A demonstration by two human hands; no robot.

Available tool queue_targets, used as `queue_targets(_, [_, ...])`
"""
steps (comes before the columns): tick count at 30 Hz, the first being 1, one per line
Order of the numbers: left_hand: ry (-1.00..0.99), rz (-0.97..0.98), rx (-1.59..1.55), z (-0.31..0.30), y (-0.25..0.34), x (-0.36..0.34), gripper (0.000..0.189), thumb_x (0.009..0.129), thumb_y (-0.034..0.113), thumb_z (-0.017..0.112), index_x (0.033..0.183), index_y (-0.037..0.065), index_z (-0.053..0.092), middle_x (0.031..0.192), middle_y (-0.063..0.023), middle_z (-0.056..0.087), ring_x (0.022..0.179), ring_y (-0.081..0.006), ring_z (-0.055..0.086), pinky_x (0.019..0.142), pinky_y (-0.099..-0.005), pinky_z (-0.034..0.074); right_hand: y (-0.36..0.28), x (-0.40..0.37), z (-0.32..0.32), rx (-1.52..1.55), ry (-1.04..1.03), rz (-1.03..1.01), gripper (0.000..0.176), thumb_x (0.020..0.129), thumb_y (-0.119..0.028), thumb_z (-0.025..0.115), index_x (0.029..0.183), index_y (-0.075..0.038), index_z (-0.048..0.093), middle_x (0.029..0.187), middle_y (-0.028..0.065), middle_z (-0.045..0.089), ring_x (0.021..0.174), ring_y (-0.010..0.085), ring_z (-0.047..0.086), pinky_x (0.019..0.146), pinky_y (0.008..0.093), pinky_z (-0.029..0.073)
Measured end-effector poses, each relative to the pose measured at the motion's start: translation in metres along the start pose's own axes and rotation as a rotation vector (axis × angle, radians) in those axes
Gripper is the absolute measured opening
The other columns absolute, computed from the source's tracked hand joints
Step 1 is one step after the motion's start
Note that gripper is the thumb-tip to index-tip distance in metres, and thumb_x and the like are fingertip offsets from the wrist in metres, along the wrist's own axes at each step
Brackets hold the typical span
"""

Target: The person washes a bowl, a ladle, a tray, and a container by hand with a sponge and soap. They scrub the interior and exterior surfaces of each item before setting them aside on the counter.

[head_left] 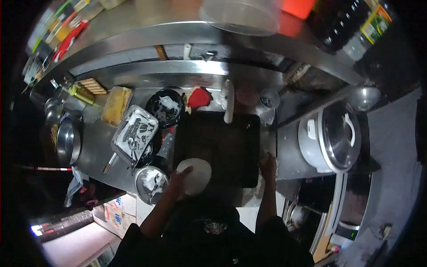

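My left hand (181, 179) grips a round white plate (198, 176) by its left edge, thumb on top. The plate is over the near left part of a dark rectangular basin (218, 138). My right hand (268, 166) is at the right rim of the basin, fingers curled; what they hold, if anything, does not show clearly. A white faucet (228, 100) reaches over the basin's far edge. Left of the basin are a soapy rectangular container (135, 133) with a spoon in it, a soapy black pan (165, 107) and a soapy metal bowl (151, 183).
A white rice cooker (329, 137) stands on the right. Behind the basin lies a red item (200, 98). A yellowish container (117, 106) and a steel bowl (69, 140) are on the left. A metal shelf (178, 33) runs across the back.
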State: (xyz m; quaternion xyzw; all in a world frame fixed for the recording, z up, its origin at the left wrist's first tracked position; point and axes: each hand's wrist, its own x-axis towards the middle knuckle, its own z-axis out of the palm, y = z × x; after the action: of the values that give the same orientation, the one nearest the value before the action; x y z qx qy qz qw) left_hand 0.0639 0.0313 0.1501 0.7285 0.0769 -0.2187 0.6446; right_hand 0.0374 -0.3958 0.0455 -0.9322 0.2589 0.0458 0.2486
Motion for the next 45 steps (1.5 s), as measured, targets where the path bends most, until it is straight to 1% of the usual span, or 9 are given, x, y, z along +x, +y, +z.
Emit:
queue_targets(14, [0.297, -0.108, 0.189, 0.021, 0.032, -0.058, 0.044, 0.082, 0.041, 0.072, 0.098, -0.001, 0.069, 0.091, -0.0162, 0.07, 0.083, -0.0248, 0.067, 0.074, -0.0387, 0.052, -0.19, 0.247, -0.023, 0.338, 0.584, -1.126, 0.028, 0.089, -0.024, 0.064, 0.107, -0.003, 0.061, 0.102, 0.0115, 0.059, 0.102, 0.0261, 0.055, 0.09, 0.0364, 0.044])
queue_targets(18, [0.405, -0.018, 0.073, 0.023, -0.003, -0.07, 0.043, 0.09, 0.042, 0.063, 0.086, -0.001, 0.069, 0.071, -0.0095, 0.065, 0.066, -0.0164, 0.059, 0.061, -0.0337, 0.045, -0.235, 0.148, -0.06, 1.127, 0.579, -0.779, 0.035, 0.094, -0.032, 0.057, 0.111, -0.003, 0.056, 0.103, 0.0085, 0.058, 0.101, 0.0247, 0.055, 0.087, 0.0372, 0.044])
queue_targets(22, [0.406, -0.042, -0.145, 0.025, -0.04, -0.075, 0.054, 0.095, 0.043, 0.056, 0.061, 0.001, 0.056, 0.054, 0.0003, 0.045, 0.056, -0.0067, 0.041, 0.05, -0.0302, 0.033, -0.188, 0.091, -0.043, 0.845, 0.913, -0.432, 0.044, 0.096, -0.043, 0.05, 0.121, -0.006, 0.049, 0.108, 0.0057, 0.055, 0.103, 0.0217, 0.053, 0.084, 0.0377, 0.047])
queue_targets(31, [0.696, 0.234, 0.174, 0.047, -0.025, -0.124, 0.065, 0.098, 0.045, 0.049, 0.058, -0.007, 0.052, 0.047, -0.0197, 0.039, 0.044, -0.0264, 0.036, 0.049, -0.0445, 0.033, -0.196, -0.144, -0.005, 1.237, -0.575, -0.308, 0.041, 0.093, -0.037, 0.054, 0.124, -0.01, 0.048, 0.11, 0.0098, 0.058, 0.105, 0.0266, 0.059, 0.076, 0.0356, 0.052])
queue_targets(33, [0.745, 0.271, 0.161, 0.058, -0.023, -0.131, 0.065, 0.098, 0.044, 0.05, 0.057, -0.007, 0.052, 0.047, -0.0209, 0.041, 0.042, -0.029, 0.036, 0.049, -0.0458, 0.033, -0.213, -0.19, 0.011, 0.401, 0.035, -1.035, 0.039, 0.091, -0.032, 0.058, 0.122, -0.009, 0.051, 0.113, 0.01, 0.059, 0.1, 0.0251, 0.062, 0.081, 0.034, 0.05])
queue_targets(36, [0.825, 0.307, 0.071, 0.061, -0.02, -0.139, 0.064, 0.097, 0.038, 0.054, 0.052, -0.006, 0.045, 0.042, -0.0126, 0.04, 0.04, -0.0209, 0.032, 0.045, -0.0431, 0.028, -0.213, -0.21, -0.014, 0.458, -0.108, -1.196, 0.037, 0.091, -0.024, 0.063, 0.12, -0.004, 0.05, 0.115, 0.0154, 0.056, 0.107, 0.0263, 0.055, 0.089, 0.0412, 0.045])
queue_targets(40, [0.75, 0.346, -0.312, 0.074, 0.003, -0.164, 0.061, 0.097, 0.03, 0.058, 0.05, 0.001, 0.033, 0.048, 0.0041, 0.029, 0.049, -0.0055, 0.025, 0.044, -0.0325, 0.018, -0.205, -0.156, -0.017, 1.129, -0.897, -0.399, 0.037, 0.088, -0.02, 0.066, 0.117, -0.002, 0.051, 0.109, 0.0115, 0.056, 0.099, 0.0205, 0.056, 0.085, 0.0356, 0.047])
queue_targets(42, [0.785, 0.409, -0.217, 0.08, 0.013, -0.157, 0.061, 0.098, 0.031, 0.058, 0.05, 0.001, 0.034, 0.048, 0.004, 0.03, 0.049, -0.0058, 0.026, 0.044, -0.0328, 0.018, -0.209, -0.143, -0.031, 0.771, -0.285, -1.026, 0.031, 0.089, -0.021, 0.066, 0.111, -0.002, 0.054, 0.102, 0.0084, 0.058, 0.091, 0.0161, 0.057, 0.079, 0.0322, 0.048])
queue_targets(45, [0.778, 0.418, -0.123, 0.079, 0.034, -0.149, 0.06, 0.098, 0.031, 0.056, 0.051, -0.001, 0.039, 0.045, -0.0006, 0.034, 0.046, -0.0099, 0.026, 0.043, -0.0348, 0.022, -0.237, -0.162, -0.09, 0.92, -0.564, -0.776, 0.023, 0.088, -0.021, 0.068, 0.1, -0.002, 0.061, 0.086, 0.0024, 0.061, 0.08, 0.0097, 0.056, 0.07, 0.0271, 0.047])
